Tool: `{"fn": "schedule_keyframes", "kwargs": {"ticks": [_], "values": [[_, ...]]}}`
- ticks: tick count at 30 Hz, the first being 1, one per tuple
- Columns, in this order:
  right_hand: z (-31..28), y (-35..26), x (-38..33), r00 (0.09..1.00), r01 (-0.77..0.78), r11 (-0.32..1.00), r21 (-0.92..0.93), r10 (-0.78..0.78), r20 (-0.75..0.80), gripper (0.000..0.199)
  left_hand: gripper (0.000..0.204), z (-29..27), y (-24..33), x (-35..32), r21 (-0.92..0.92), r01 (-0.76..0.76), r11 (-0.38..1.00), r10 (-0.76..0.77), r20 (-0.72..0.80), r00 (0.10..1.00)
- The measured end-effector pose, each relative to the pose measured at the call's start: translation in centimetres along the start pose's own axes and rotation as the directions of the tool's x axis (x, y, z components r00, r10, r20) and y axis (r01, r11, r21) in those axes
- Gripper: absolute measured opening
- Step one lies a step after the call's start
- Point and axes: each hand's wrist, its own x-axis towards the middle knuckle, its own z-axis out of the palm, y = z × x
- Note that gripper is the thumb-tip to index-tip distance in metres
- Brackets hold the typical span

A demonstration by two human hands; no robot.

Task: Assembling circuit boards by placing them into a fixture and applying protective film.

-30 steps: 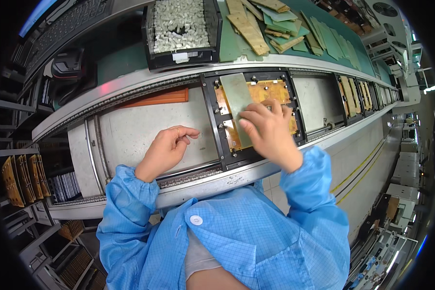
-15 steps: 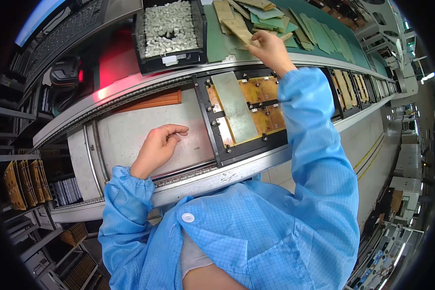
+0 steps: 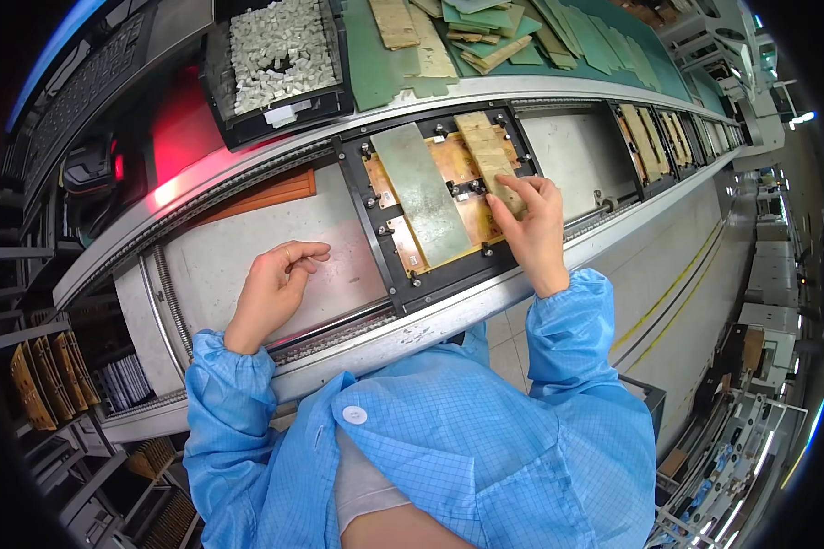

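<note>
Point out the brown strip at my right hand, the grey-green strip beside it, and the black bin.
Brown strip [image 3: 487, 152]: head view, middle of its face.
Grey-green strip [image 3: 421, 194]: head view, middle of its face.
Black bin [image 3: 328, 106]: head view, its front wall.

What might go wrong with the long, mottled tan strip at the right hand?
The right hand touches the near end of the mottled tan strip and could twist it askew. The strip might also snag on the small dark pegs of the flat black frame, or nudge the smooth grey-green strip.
</note>
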Motion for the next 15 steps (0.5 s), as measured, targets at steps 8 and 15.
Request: {"fn": "schedule_keyframes", "kwargs": {"ticks": [8, 15], "values": [[-1.2, -0.9, -0.3, 0.999, 0.051, 0.990, -0.128, -0.049, 0.020, 0.029, 0.036, 0.0, -0.4, -0.1, 0.000, -0.017, 1.000, 0.017, -0.043, 0.999], [1.5, -9.6, -2.1, 0.766, 0.521, 0.714, 0.468, -0.633, 0.114, 0.024, 0.039, -0.3, -1.1, 0.6, 0.033, 0.017, 0.999, -0.016, -0.050, 0.999]]}}
